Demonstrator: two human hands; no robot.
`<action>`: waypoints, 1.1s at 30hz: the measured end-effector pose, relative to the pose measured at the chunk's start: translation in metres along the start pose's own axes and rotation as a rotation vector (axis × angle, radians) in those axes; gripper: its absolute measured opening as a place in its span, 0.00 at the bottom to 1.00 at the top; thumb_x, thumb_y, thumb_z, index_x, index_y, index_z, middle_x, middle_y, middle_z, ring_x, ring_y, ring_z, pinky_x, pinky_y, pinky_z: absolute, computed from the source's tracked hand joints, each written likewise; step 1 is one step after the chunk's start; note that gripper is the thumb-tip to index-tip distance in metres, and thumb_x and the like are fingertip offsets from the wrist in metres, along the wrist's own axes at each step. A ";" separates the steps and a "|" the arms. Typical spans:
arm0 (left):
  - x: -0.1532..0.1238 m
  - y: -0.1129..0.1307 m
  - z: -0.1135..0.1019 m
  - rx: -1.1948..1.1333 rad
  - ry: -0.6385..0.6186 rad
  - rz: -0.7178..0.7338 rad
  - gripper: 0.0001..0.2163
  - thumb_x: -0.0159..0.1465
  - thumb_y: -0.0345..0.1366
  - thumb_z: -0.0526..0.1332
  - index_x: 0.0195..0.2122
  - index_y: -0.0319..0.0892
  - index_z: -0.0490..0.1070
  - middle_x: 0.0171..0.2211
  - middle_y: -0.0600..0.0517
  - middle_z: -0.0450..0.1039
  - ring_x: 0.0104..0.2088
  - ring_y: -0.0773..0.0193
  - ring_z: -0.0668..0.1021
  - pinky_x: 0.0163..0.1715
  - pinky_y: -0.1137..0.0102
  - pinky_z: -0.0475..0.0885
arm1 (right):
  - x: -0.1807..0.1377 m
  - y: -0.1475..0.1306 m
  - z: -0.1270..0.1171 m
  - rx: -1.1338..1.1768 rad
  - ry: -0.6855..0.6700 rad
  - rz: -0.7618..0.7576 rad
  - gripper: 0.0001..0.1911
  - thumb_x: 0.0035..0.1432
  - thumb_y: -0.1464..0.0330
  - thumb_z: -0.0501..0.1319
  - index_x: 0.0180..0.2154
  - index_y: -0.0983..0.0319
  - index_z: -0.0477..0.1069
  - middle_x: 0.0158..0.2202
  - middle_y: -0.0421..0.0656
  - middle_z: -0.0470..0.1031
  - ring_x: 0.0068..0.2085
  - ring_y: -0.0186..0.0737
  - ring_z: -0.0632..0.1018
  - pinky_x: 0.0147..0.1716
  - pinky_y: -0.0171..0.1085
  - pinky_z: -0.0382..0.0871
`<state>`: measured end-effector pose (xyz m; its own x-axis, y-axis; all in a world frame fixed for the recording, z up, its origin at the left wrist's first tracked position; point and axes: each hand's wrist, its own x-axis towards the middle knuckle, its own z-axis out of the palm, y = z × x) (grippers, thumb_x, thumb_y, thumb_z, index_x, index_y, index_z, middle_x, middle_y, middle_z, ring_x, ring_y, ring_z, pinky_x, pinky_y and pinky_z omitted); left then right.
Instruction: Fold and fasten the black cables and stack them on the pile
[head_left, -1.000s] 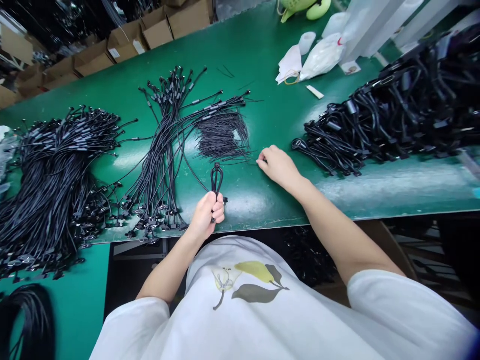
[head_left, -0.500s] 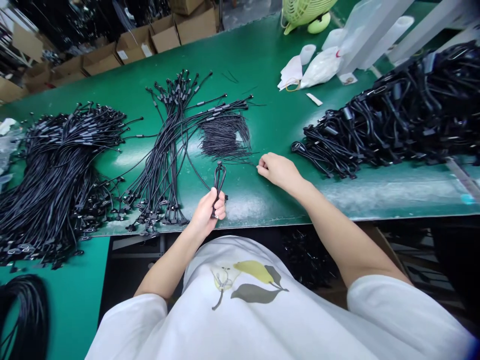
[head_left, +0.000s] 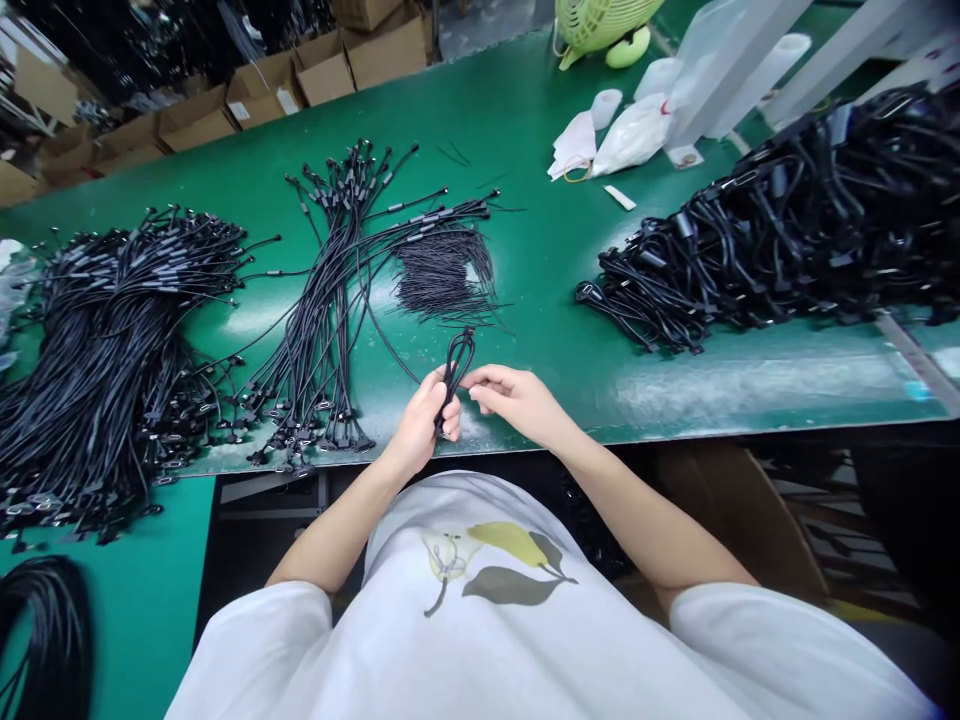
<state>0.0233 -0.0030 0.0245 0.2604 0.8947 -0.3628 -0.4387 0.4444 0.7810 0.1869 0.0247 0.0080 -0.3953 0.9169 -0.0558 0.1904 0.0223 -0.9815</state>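
Observation:
A black cable (head_left: 460, 352), folded into a narrow looped bundle, stands up out of my left hand (head_left: 421, 420), whose fingers are wrapped round it near the table's front edge. My right hand (head_left: 519, 402) is just to the right of the bundle, fingertips close against it. Its thumb and fingers are pinched together; whatever lies between them is too small to make out. Beyond both hands lies a pile of thin black ties (head_left: 442, 275). To the left, loose black cables (head_left: 322, 300) with connector ends lie crossed over one another.
A big heap of straight cables (head_left: 112, 340) lies at far left, and a coil of cable (head_left: 60, 630) below it. Bundled cables (head_left: 765, 240) are heaped on the right. Behind are white bags (head_left: 634, 135), a green fan (head_left: 600, 25) and cardboard boxes (head_left: 322, 70).
My right hand has moved left and toward me, from beside the tie pile to the folded cable. My left hand has shifted slightly right with the cable still in it.

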 end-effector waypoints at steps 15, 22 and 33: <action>0.008 0.000 -0.023 0.684 0.051 0.136 0.21 0.65 0.39 0.55 0.58 0.37 0.69 0.17 0.60 0.57 0.20 0.70 0.60 0.22 0.74 0.57 | 0.014 -0.031 -0.005 -1.430 -0.074 -1.156 0.12 0.66 0.75 0.49 0.35 0.66 0.70 0.34 0.48 0.72 0.37 0.41 0.70 0.38 0.42 0.60; 0.007 0.005 -0.020 0.457 0.044 0.011 0.36 0.63 0.41 0.59 0.68 0.31 0.48 0.15 0.62 0.57 0.17 0.72 0.60 0.18 0.76 0.54 | 0.016 -0.049 -0.008 -1.645 -0.226 -1.241 0.14 0.64 0.76 0.48 0.42 0.69 0.71 0.37 0.50 0.71 0.37 0.43 0.69 0.37 0.42 0.61; 0.011 -0.002 -0.023 0.594 0.043 -0.004 0.29 0.63 0.42 0.56 0.62 0.32 0.59 0.15 0.62 0.58 0.17 0.72 0.60 0.18 0.76 0.55 | 0.012 -0.037 0.001 -1.620 -0.286 -1.057 0.14 0.58 0.79 0.51 0.33 0.66 0.74 0.29 0.49 0.68 0.30 0.43 0.66 0.28 0.42 0.54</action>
<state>0.0071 0.0071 0.0077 0.2204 0.8995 -0.3772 0.1215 0.3584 0.9256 0.1740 0.0343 0.0435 -0.9638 0.2144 0.1587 0.2626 0.8673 0.4229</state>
